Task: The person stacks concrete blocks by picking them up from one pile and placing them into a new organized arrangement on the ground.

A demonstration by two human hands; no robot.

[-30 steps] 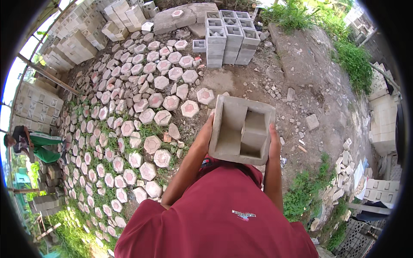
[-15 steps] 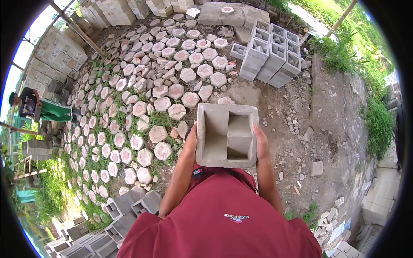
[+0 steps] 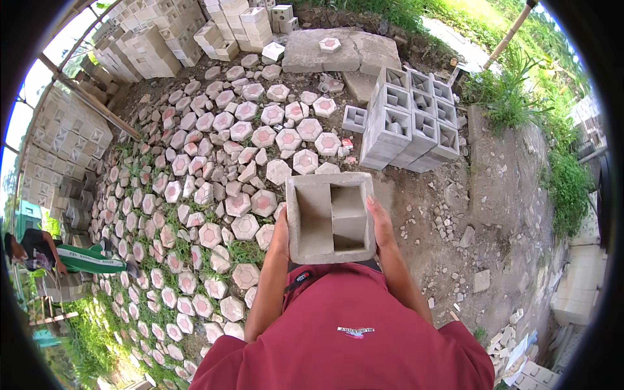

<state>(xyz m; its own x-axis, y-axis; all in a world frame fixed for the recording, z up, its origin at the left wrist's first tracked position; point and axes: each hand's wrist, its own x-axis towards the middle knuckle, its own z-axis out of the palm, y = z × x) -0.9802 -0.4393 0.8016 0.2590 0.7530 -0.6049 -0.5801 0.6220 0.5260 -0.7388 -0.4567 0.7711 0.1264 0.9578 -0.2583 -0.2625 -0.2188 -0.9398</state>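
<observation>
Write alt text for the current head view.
Left hand and right hand hold a hollow grey concrete block by its sides. Hexagonal pavers spread across the left, a block stack stands ahead, and another person is at far left.

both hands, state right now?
Left hand: holding the hollow concrete block at its left side, fingers mostly hidden.
Right hand: holding the same block at its right side.

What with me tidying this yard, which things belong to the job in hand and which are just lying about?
Job:
square grey hollow concrete block, between left-hand fingers and right-hand fingers
probably stacked grey rectangular concrete blocks

Apparently lying about:
pink-and-white hexagonal paving stones
irregular grey rubble chunks
</observation>
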